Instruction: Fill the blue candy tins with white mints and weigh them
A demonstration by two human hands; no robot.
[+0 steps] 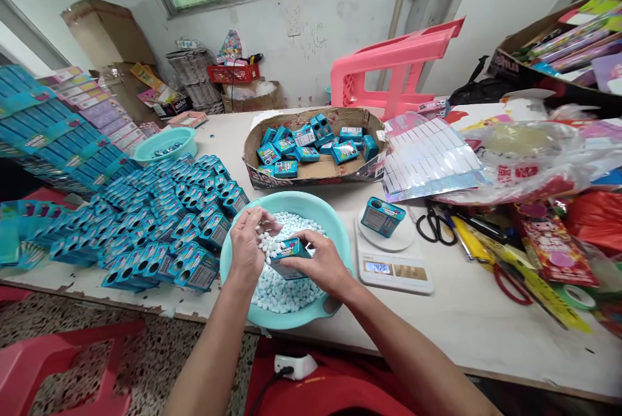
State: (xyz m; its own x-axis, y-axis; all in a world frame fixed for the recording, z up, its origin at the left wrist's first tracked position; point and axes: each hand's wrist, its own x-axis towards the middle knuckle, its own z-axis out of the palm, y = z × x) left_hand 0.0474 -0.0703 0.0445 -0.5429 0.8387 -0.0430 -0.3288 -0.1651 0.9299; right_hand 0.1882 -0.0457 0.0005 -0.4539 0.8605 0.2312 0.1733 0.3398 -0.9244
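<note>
My left hand (250, 238) is cupped around a clump of small white candies (271, 247), close to the open side of a little blue box. That blue box (290, 267) is gripped between the thumb and fingers of my right hand (324, 264). Both hands are over a turquoise basin (340, 228) with many loose white candies (286, 296) in it. Right of the basin stands a white kitchen scale (396, 270), its display lit, bearing another blue box (383, 216).
Many blue boxes (160, 221) crowd the left of the table. Behind the basin is a cardboard tray (315, 176) of blue boxes. A small turquoise bowl (165, 145) stands back left. Black scissors (436, 227), a yellow ruler (539, 283) and plastic packaging (529, 157) lie right.
</note>
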